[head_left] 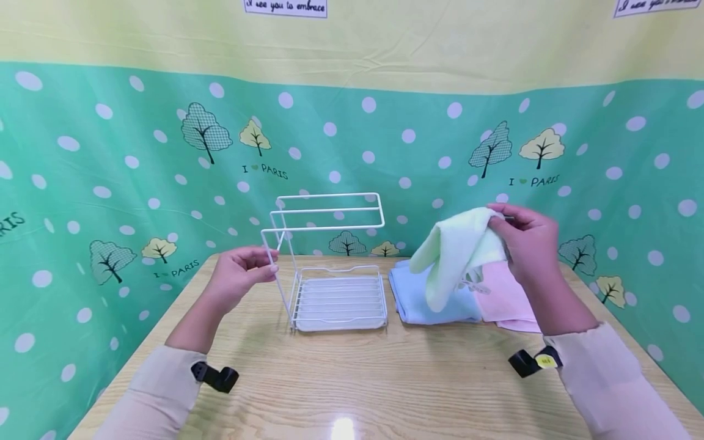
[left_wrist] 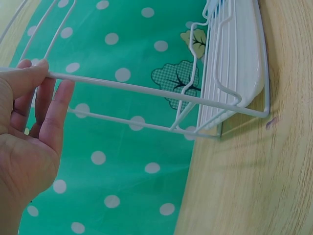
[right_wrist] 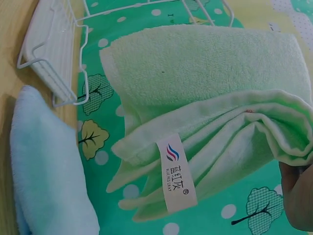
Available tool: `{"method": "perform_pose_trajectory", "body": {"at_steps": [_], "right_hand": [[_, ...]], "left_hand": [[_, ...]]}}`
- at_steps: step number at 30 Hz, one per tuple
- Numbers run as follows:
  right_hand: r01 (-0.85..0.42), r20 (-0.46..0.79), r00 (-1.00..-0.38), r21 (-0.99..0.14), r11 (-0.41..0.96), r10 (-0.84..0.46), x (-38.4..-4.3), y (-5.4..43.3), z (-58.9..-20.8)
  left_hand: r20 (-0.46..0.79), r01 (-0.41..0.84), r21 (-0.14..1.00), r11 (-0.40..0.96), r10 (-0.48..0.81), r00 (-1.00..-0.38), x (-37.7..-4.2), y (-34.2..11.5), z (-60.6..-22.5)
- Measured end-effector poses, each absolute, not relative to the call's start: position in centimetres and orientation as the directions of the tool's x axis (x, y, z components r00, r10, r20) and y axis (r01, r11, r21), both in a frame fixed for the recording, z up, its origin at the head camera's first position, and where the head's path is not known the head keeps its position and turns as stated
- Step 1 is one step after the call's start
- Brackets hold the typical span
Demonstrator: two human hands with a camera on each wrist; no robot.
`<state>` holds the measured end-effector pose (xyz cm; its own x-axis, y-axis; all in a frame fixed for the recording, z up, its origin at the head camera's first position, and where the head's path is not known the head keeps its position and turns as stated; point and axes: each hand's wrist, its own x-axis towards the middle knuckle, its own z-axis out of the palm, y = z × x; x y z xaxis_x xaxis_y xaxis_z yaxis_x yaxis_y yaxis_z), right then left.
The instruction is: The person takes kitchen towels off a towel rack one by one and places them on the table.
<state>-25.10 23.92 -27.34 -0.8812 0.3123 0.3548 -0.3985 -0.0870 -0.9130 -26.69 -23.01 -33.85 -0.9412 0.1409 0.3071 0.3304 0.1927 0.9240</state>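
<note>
A white wire rack (head_left: 335, 229) with a white drip tray (head_left: 341, 305) in its base stands on the table. My left hand (head_left: 242, 272) pinches the rack's left front upright between thumb and fingers; the left wrist view shows this grip on the wire (left_wrist: 127, 87). To the right of the rack, my right hand (head_left: 530, 241) holds a light green towel (head_left: 459, 247) by its upper corner, raised in the air. The towel hangs folded, and a white label (right_wrist: 177, 174) dangles from it. Below it lie a folded blue towel (head_left: 412, 296) and a folded pink towel (head_left: 508, 299).
The wooden table (head_left: 418, 379) runs forward to a green polka-dot curtain (head_left: 330, 153) that hangs behind and along both sides. The blue towel lies just right of the rack's base, with the pink one beside it.
</note>
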Motion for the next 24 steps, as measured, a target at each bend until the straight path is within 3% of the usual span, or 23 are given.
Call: {"method": "perform_pose_trajectory", "body": {"at_steps": [24], "right_hand": [[-0.267,0.255,-0.952,-0.962,-0.051,0.169,-20.9,26.5,-32.9]], "left_hand": [[0.307,0.332,0.92,0.207,0.143,-0.941,-26.7,-23.0,-33.6]]}}
